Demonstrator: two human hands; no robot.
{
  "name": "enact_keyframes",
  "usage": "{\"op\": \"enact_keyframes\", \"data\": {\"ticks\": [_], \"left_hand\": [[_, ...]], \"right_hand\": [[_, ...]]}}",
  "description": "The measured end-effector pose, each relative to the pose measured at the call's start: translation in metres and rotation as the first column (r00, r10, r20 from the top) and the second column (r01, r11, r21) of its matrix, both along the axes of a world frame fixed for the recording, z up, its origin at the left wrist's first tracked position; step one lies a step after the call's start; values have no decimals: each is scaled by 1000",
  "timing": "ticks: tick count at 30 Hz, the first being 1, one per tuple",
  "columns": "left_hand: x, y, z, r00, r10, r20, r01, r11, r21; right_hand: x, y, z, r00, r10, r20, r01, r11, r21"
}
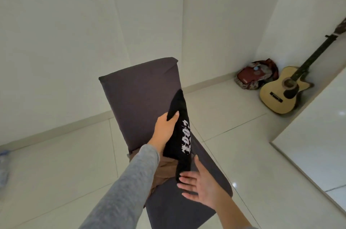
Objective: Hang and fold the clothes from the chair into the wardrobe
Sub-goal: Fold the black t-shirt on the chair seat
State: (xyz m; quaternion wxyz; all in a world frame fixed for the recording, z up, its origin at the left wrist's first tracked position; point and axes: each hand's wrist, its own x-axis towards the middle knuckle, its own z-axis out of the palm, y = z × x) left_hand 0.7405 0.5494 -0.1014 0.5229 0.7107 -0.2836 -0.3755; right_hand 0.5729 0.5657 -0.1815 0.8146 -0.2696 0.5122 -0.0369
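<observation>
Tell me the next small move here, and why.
Probably lift the black printed garment off the chair: the left hand grips its upper part, the right hand lies open against its lower end, and a brown garment lies underneath.

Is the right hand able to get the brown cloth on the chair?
Probably yes. The brown cloth lies on the chair close to the open right hand; only the lower end of the black garment, gripped by the left hand, hangs between them.

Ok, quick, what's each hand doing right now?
Left hand: holds the black garment, thumb over its edge.
Right hand: open, fingers straight, by the garment's lower end.
</observation>
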Motion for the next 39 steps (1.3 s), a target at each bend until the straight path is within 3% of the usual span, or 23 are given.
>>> {"op": "enact_keyframes", "data": {"ticks": [3, 5, 6, 8, 10, 14, 20, 22, 25, 28, 32, 36, 39], "left_hand": [[-26, -9, 10, 961, 73, -267, -87, 995, -41], [-44, -13, 23, 904, 80, -421, -121, 990, -73], [-55, -18, 31, 876, 66, -477, -124, 988, -91], [-69, -25, 41, 831, 42, -555, -128, 985, -118], [-88, -32, 53, 795, -19, -607, -94, 984, -153], [-125, -47, 72, 721, -143, -678, -19, 974, -226], [-193, -61, 105, 596, -348, -724, 98, 926, -365], [-221, -63, 117, 550, -405, -730, 100, 900, -424], [-274, -61, 139, 399, -511, -761, 68, 844, -531], [-321, -54, 158, 291, -540, -790, 64, 835, -547], [-402, -49, 170, 328, -687, -648, 321, 726, -608], [-482, -61, 161, 174, -799, -575, 656, 530, -537], [-561, -68, 155, 153, -831, -534, 762, 444, -472]], "right_hand": [[-17, 12, 4, 982, -67, 176, 39, 986, 161], [-22, 9, 15, 921, -245, 302, 179, 957, 229], [-24, 4, 25, 849, -393, 354, 308, 911, 274], [-28, -11, 43, 621, -680, 390, 570, 733, 371], [-44, -32, 65, 472, -804, 362, 723, 588, 362], [-93, -76, 102, 395, -854, 338, 850, 479, 218], [-190, -107, 188, 265, -806, 530, 929, 361, 84], [-219, -105, 219, 251, -790, 560, 947, 319, 25], [-280, -96, 260, 245, -730, 638, 966, 239, -97], [-341, -84, 288, 268, -661, 701, 963, 168, -210], [-435, -56, 311, 340, -563, 754, 937, 138, -320], [-524, -24, 313, 519, -541, 662, 844, 202, -497], [-594, 1, 304, 601, -614, 511, 755, 227, -615]]}}
